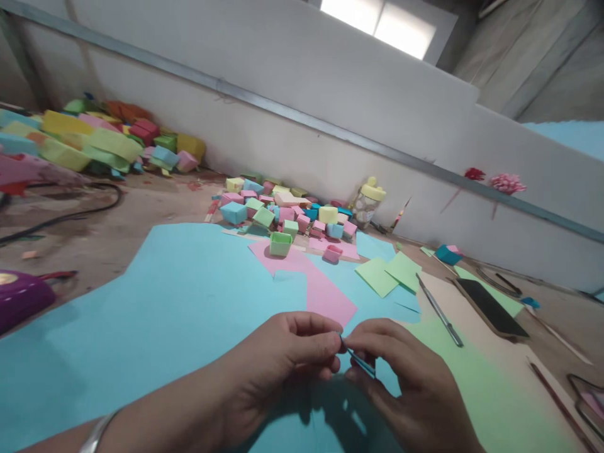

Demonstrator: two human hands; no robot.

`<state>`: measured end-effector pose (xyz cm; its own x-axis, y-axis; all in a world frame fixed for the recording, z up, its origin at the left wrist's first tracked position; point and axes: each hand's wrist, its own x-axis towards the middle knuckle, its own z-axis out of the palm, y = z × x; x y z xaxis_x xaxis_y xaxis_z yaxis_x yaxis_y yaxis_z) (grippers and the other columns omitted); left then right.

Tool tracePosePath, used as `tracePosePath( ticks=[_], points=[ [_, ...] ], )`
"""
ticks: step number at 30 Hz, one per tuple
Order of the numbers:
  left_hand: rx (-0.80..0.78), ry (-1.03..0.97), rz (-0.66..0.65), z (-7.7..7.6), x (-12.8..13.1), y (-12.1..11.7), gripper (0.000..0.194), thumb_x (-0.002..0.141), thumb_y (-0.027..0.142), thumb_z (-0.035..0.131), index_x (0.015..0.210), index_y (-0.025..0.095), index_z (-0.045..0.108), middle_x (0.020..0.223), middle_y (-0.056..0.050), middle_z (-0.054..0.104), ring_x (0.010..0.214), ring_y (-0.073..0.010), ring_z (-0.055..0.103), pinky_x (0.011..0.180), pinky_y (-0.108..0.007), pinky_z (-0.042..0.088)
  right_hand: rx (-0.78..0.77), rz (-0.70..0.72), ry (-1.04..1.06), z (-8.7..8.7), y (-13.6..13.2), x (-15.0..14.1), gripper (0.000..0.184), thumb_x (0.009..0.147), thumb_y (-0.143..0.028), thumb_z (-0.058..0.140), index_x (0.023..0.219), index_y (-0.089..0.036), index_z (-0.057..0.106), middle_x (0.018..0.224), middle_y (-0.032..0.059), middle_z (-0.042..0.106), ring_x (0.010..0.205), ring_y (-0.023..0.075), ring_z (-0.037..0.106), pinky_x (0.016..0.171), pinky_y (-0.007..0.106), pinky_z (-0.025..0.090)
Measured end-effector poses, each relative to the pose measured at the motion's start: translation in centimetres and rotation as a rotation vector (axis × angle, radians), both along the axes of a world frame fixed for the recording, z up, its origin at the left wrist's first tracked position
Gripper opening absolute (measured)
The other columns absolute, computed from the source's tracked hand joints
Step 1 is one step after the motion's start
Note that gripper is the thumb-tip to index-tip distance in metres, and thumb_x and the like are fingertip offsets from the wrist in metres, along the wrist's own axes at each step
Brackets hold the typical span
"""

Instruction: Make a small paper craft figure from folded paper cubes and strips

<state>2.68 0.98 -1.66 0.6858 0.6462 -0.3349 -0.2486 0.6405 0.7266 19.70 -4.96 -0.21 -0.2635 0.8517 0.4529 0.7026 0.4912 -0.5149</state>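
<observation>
Between both hands is a small folded piece of blue paper (362, 363), seen nearly edge-on. My left hand (302, 352) pinches its left end between thumb and fingers. On the other side, my right hand (401, 371) grips it with thumb and fingertips. Both hands are low over a large blue paper sheet (198, 302). Just beyond them lies a pink paper strip (330, 292), with a small green paper box (280, 244) and a pink paper box (333, 253) near its far end. Green paper squares (380, 277) lie to the right of these.
Many small paper boxes (287, 211) pile up by the wall, with larger paper shapes (108, 141) at back left. A lidded jar (367, 201) stands behind. On the right lie a metal craft knife (441, 311) and a dark phone (491, 307). A purple object (23, 299) sits at left.
</observation>
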Motion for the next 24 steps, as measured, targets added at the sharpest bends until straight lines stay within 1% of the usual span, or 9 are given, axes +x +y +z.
tracePosePath(
  ticks=[3,8,10,12,15,17,20,22,24],
  points=[
    [0.030,0.025,-0.036,-0.1,0.0,0.0,0.016,0.064,0.022,0.073,0.076,0.013,0.067,0.063,0.000,0.061,0.057,-0.0077,0.050,0.059,-0.018,0.037,-0.128,-0.049,0.164,0.2,0.1,-0.3,0.009,0.077,-0.014,0.058,0.080,-0.021,0.063,0.079,0.0032,0.059,0.071,0.0154,0.057,0.063,0.027,0.048],
    [0.117,0.078,-0.102,0.0,-0.1,-0.4,0.015,0.069,0.022,0.067,0.077,0.010,0.070,0.066,-0.003,0.060,0.060,-0.0094,0.048,0.061,-0.020,0.036,-0.499,-0.128,0.380,0.1,0.3,-0.4,0.005,0.072,-0.021,0.062,0.068,-0.019,0.064,0.070,0.0006,0.055,0.065,0.0137,0.054,0.058,0.026,0.043],
    [0.134,0.101,-0.111,-0.1,-0.1,-0.6,0.016,0.070,0.022,0.065,0.078,0.009,0.070,0.063,-0.002,0.058,0.058,-0.0091,0.045,0.058,-0.021,0.035,-0.591,-0.146,0.474,0.0,0.3,-0.4,0.004,0.070,-0.021,0.063,0.067,-0.018,0.063,0.067,-0.0010,0.056,0.063,0.0121,0.053,0.057,0.024,0.041],
    [0.157,0.113,-0.118,-0.2,0.0,-0.7,0.017,0.071,0.023,0.065,0.076,0.008,0.071,0.062,-0.002,0.057,0.056,-0.0087,0.044,0.056,-0.020,0.033,-0.637,-0.158,0.518,-0.1,0.3,-0.5,0.003,0.069,-0.019,0.063,0.067,-0.017,0.062,0.064,-0.0023,0.057,0.062,0.0108,0.053,0.056,0.022,0.039],
    [0.173,0.141,-0.103,-0.4,0.2,-0.6,0.018,0.070,0.025,0.066,0.077,0.008,0.071,0.061,-0.002,0.058,0.057,-0.0091,0.044,0.055,-0.020,0.031,-0.657,-0.177,0.518,-0.2,0.4,-0.6,0.003,0.068,-0.017,0.063,0.067,-0.017,0.062,0.061,-0.0031,0.057,0.059,0.0100,0.052,0.053,0.020,0.038],
    [0.190,0.168,-0.083,-0.4,0.3,-0.6,0.020,0.070,0.025,0.066,0.080,0.010,0.072,0.061,-0.002,0.058,0.058,-0.0096,0.045,0.056,-0.021,0.030,-0.631,-0.180,0.518,-0.3,0.4,-0.7,0.002,0.067,-0.017,0.065,0.067,-0.017,0.063,0.065,-0.0023,0.057,0.061,0.0107,0.053,0.054,0.021,0.039],
    [0.240,0.182,-0.056,-0.2,0.4,-0.6,0.019,0.070,0.024,0.065,0.082,0.012,0.073,0.061,-0.002,0.059,0.060,-0.0099,0.043,0.057,-0.021,0.030,-0.511,-0.210,0.447,-0.5,0.3,-0.8,0.002,0.066,-0.017,0.067,0.065,-0.018,0.065,0.068,-0.0009,0.058,0.065,0.0129,0.053,0.059,0.023,0.042],
    [0.268,0.175,-0.053,-0.1,0.4,-0.6,0.018,0.070,0.023,0.065,0.081,0.012,0.073,0.062,-0.002,0.058,0.059,-0.0096,0.041,0.056,-0.021,0.029,-0.422,-0.232,0.368,-0.8,0.2,-1.0,0.004,0.066,-0.018,0.066,0.063,-0.019,0.064,0.065,-0.0009,0.059,0.064,0.0135,0.052,0.060,0.025,0.041],
    [0.297,0.173,-0.058,0.0,0.4,-0.6,0.019,0.071,0.023,0.063,0.081,0.012,0.073,0.062,-0.002,0.058,0.058,-0.0094,0.040,0.056,-0.021,0.029,-0.375,-0.244,0.329,-1.0,0.0,-1.1,0.005,0.067,-0.019,0.065,0.063,-0.019,0.063,0.063,-0.0011,0.059,0.063,0.0137,0.052,0.060,0.026,0.041]
  ],
)
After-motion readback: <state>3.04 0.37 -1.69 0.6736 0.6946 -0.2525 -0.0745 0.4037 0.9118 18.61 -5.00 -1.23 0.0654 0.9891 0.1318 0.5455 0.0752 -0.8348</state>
